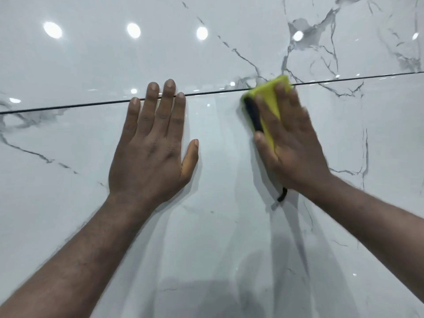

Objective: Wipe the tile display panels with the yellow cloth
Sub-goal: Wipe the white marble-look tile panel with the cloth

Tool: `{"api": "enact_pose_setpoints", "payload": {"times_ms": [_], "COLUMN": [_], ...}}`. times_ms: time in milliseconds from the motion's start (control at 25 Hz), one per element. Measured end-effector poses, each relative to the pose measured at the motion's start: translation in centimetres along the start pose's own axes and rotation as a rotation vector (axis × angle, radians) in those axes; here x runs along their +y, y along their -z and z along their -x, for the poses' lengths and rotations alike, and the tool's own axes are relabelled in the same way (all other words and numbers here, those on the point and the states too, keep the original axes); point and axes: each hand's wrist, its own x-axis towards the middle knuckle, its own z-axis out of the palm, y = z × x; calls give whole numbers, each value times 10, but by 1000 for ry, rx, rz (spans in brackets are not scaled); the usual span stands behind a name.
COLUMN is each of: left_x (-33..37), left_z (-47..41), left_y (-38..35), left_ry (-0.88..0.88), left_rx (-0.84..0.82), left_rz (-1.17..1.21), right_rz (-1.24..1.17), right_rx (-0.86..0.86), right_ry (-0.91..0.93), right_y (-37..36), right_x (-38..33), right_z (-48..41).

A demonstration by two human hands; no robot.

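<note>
Tile panels are filling the whole view, two glossy white slabs with grey marble veins. The lower panel point(57, 191) is taking the bigger part, and the upper panel point(114, 60) is sitting above it. A thin dark seam point(80, 105) is running between them, rising a little from the left edge to the right edge.

The left forearm point(80, 260) and the right forearm point(367, 214) are reaching in from the bottom corners. The left hand point(151, 152) is lying flat on the lower panel, released and holding nothing. Its fingers are straight and a little spread, and its thumb is pointing out to the right. The tips of its longer fingers are crossing the seam and touching the upper panel. The right hand point(291, 143), slightly blurred, is pressing on the yellow cloth point(268, 99) with straight fingers laid over it, not clenched around it. Its thumb is resting at the lower left edge of the cloth.

The yellow cloth is lying under the right hand, directly on the seam. Its top corner is on the upper panel and the rest is on the lower panel, near the left hand but apart from it. A black band point(253, 115) is running along the left side of the cloth. Round spots of lamp light point(52, 29) are shining in a row on the upper panel. A short black cord point(282, 196) is showing below the right wrist, but I cannot tell what it is joined to.
</note>
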Motion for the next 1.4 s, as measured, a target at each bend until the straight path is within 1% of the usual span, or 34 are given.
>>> {"api": "enact_pose_setpoints", "payload": {"times_ms": [80, 120, 160, 240, 280, 320, 360, 440, 480, 520, 560, 600, 640, 680, 720, 760, 880, 920, 960, 1040, 1080, 1120, 1160, 1200, 1280, 1320, 1360, 1400], "left_x": [1, 0, 0, -1, -1, 0, 0, -1, -1, -1, -1, -1, -1, -1, -1, -1, -1, -1, 0, 2, 3, 5, 5, 8, 26, 40, 55, 69], "left_z": [0, -1, -1, 0, 0, 0, 1, 1, 0, 0, 0, 0, 0, 1, 2, 2, 0, 0, 1, 1, 0, 0, -1, -1, -11, -19, -28, -38], "left_y": [0, 0, 1, 1, 1, 1, 1, 2, 2, 2, 2, 1, 0, 0, 0, 0, 2, 3, 4, 5, 6, 6, 6, 7, 6, 4, 2, 0], "left_ry": [-2, -1, -1, -7, -8, -7, -6, -11, -13, -16, -18, -16, -15, -14, -15, -17, -20, -19, -20, -31, -31, -20, 1, 19, 17, 5, -4, -3], "left_rx": [-9, -12, -15, -12, -11, -10, -13, -20, -22, -23, -26, -27, -29, -29, -26, -23, -38, -43, -45, -44, -42, -41, -42, -47, -49, -40, -29, -16], "left_rz": [-4, -1, 6, 19, 23, 28, 33, 34, 34, 38, 44, 51, 59, 61, 57, 52, 54, 46, 33, 20, 23, 31, 38, 39, 32, 37, 43, 50], "right_rz": [-108, -117, -97, -21, 13, 20, 2, -94, -130, -132, -114, -92, -62, -24, 6, -5, -152, -170, -157, -79, -32, 14, 28, 4, -123, -160, -155, -134], "right_rx": [-2, 4, 11, -16, -35, -42, -29, 14, 25, 23, 12, -12, -69, -115, -135, -123, -18, -13, -23, -54, -79, -90, -87, -84, -41, -18, -2, 13], "right_ry": [-172, -177, -127, 51, 103, 91, 24, -193, -245, -247, -204, -122, -34, 35, 49, 9, -293, -307, -238, 14, 137, 190, 162, 68, -187, -255, -256, -188], "right_y": [7, 8, 5, -4, -5, -5, -3, 6, 10, 11, 9, 4, -1, -2, 0, 2, 12, 12, 10, 2, 0, 0, -1, 1, 11, 15, 16, 14], "right_x": [-11, -19, -25, -24, -18, -9, -2, 0, -6, -16, -26, -31, -35, -29, -15, 0, 18, 11, -1, -12, -8, 7, 28, 46, 77, 82, 79, 76], "right_z": [-27, -30, -23, 7, 19, 21, 13, -23, -39, -44, -38, -23, 0, 22, 30, 23, -41, -51, -50, -15, 10, 27, 30, 22, -18, -36, -44, -44]}}
